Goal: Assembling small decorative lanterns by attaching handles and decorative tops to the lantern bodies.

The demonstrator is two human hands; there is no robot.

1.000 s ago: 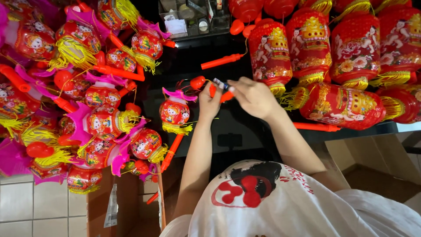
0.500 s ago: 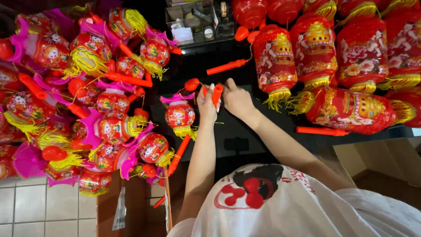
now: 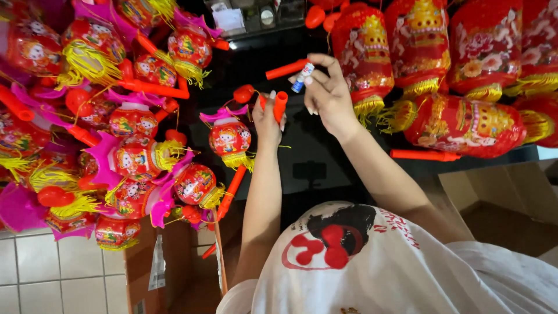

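My left hand [image 3: 268, 121] is closed around the short red handle [image 3: 280, 104] of a small round lantern [image 3: 231, 138], which is red with a pink top and a yellow tassel. My right hand [image 3: 330, 96] is just to the right of it. It pinches a small blue and white cylinder [image 3: 302, 77], like a battery, between thumb and fingertips, a little above the open end of the handle. Both forearms reach forward over my white shirt with its red and black print [image 3: 331, 244].
Several small lanterns with red stick handles are heaped at the left [image 3: 116, 128]. Larger red cylinder lanterns with yellow fringes [image 3: 459, 125] lie at the right on a dark surface [image 3: 314, 145]. An open cardboard box [image 3: 505, 197] is at lower right and a tiled floor [image 3: 52, 273] at lower left.
My right hand has lifted away from the handle and now holds the small cylinder up between its fingertips. My left hand keeps its hold on the red handle.
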